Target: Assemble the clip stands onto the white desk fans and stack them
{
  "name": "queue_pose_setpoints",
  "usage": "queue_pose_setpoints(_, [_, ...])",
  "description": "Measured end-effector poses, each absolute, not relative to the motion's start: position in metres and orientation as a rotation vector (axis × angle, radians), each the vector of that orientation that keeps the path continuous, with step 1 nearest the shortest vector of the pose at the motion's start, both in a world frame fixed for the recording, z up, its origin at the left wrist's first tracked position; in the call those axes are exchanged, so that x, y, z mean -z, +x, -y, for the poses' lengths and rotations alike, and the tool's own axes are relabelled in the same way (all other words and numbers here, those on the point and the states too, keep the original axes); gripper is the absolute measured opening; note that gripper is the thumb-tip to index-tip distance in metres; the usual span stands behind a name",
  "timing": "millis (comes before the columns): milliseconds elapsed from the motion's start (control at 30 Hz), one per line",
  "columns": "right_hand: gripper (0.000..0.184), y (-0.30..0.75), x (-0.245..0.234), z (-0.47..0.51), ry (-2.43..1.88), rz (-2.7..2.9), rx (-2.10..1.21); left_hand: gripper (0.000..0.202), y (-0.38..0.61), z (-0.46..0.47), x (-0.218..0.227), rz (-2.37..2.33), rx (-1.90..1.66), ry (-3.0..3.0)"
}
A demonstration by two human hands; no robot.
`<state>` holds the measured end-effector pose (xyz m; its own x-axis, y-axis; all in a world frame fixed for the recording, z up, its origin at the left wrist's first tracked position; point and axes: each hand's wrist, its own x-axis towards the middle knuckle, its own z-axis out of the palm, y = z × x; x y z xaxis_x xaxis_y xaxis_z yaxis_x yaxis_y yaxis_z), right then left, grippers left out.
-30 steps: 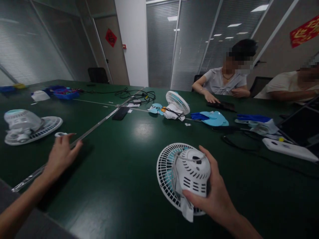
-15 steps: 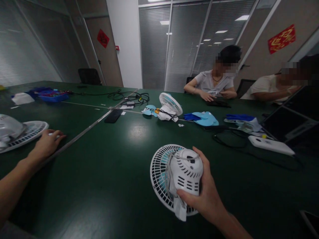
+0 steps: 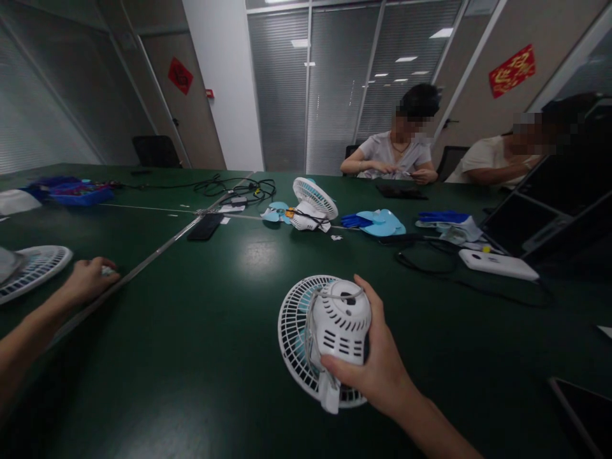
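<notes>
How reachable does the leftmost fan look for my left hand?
Probably yes: your left hand sits beside the leftmost fan, nothing visible between, though its fingers hold a small white object.

Near fan [image 3: 343,328] on the table [image 3: 191,357] — far fan [image 3: 315,196] behind, phone [image 3: 205,227] farther left.

A green tabletop [image 3: 210,331] is occupied by a facedown white fan [image 3: 342,319] toward the near edge, black cables [image 3: 259,190] and a blue tray [image 3: 83,198] toward the far.
</notes>
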<state>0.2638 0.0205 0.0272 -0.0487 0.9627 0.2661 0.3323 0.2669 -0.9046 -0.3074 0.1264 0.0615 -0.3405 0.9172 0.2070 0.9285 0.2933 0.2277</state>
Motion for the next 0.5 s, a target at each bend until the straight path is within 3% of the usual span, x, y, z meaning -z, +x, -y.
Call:
queue_pose_setpoints(333, [0.124,0.262,-0.038,-0.021,-1.361,1.55,-0.93,0.025,-0.132,-0.078,-0.017,1.898,0.543,-2.887])
queue_pose_setpoints(500, [0.122,0.256,-0.045,-0.015,-1.442,1.54,-0.875,0.06,-0.079,-0.038,-0.019,1.768,0.566,-3.067])
